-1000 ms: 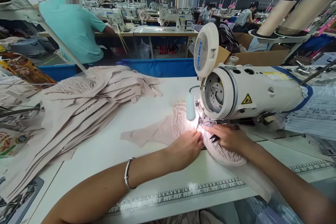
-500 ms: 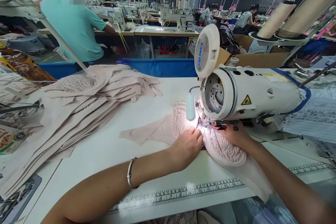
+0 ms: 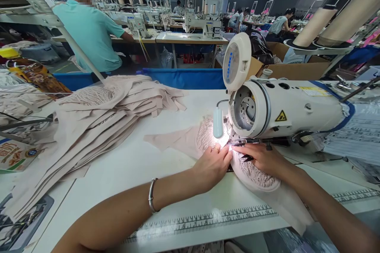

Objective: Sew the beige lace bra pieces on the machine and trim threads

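Observation:
A pale pink lace garment piece [image 3: 257, 178] lies under the head of a white sewing machine [image 3: 282, 106], lit by its small lamp [image 3: 218, 122]. My left hand [image 3: 212, 164] presses flat on the fabric just left of the needle, fingers together, a ring on one finger and a bracelet on the wrist. My right hand [image 3: 261, 158] rests on the lace just right of the needle, fingers stretched toward it, with a small dark tool beneath them. Both hands pin the piece to the white table [image 3: 127, 166].
A tall stack of pink cut pieces [image 3: 89, 122] covers the table's left side. A ruler strip [image 3: 208, 217] runs along the front edge. Thread cones [image 3: 314, 25] stand at right. A person in a teal shirt [image 3: 89, 31] sits at the row ahead, with more machines beyond.
Both hands stay on the fabric at the needle. My right hand has drawn slightly back toward me since half a second ago, and the view has tilted a little.

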`<action>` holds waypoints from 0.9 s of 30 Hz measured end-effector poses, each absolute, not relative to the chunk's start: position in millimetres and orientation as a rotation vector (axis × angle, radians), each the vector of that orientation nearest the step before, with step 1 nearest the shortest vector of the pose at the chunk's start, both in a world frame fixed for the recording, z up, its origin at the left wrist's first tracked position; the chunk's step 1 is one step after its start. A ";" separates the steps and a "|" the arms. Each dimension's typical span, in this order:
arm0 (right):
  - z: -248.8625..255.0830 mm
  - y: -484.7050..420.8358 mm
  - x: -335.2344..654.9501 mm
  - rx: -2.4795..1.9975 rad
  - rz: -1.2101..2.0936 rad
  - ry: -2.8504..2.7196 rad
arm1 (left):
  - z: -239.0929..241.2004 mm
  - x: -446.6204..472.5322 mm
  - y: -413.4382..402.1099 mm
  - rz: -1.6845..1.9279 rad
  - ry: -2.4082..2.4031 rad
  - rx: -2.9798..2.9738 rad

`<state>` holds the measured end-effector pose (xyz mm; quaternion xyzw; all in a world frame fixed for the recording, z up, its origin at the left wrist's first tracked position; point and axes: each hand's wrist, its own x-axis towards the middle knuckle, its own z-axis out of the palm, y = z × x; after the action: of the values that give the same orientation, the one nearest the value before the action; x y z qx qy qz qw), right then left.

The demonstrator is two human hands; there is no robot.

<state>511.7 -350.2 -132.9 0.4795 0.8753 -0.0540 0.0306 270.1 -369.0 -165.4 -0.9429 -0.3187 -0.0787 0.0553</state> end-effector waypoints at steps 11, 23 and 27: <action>-133.8 -354.0 506.8 1.513 -0.295 2.678 | -156.2 263.7 -360.1 -0.238 -1.048 -2.898; -132.1 -355.7 499.7 1.587 -0.236 2.608 | -162.5 253.0 -340.3 -0.368 -1.051 -2.980; -132.8 -357.0 497.9 1.665 -0.244 2.533 | -168.9 250.3 -334.3 -0.466 -1.040 -3.008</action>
<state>497.9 -357.0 -132.8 0.5468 0.8319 -0.0801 0.0506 250.3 -334.3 -168.9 -0.9345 -0.3230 -0.1446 -0.0375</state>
